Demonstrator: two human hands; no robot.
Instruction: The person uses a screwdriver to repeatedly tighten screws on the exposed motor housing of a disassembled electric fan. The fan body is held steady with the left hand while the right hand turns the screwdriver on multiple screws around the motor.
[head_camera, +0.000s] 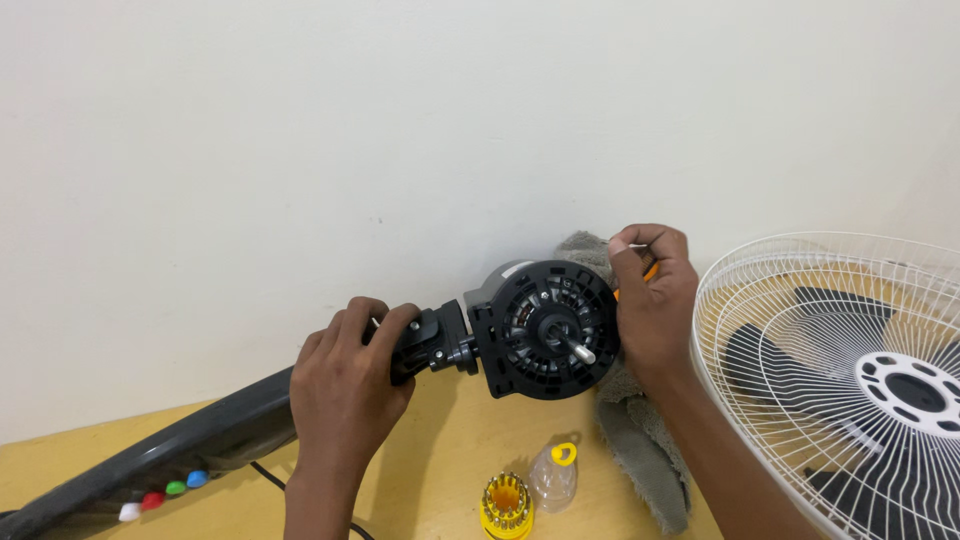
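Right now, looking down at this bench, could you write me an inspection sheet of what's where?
Surface: yellow wooden table against a pale wall.
Job's things: black fan motor head, shaft pointing up at the camera, on a grey stand with coloured buttons.
Clutter: grey cloth, yellow screwdriver bit set, clear cap, white fan guard with blades inside.
Hands: left hand grips the stand neck; right hand pinches an orange-handled tool behind the motor.
Cables: one black cord under the stand.
Surroundings: nothing seen.
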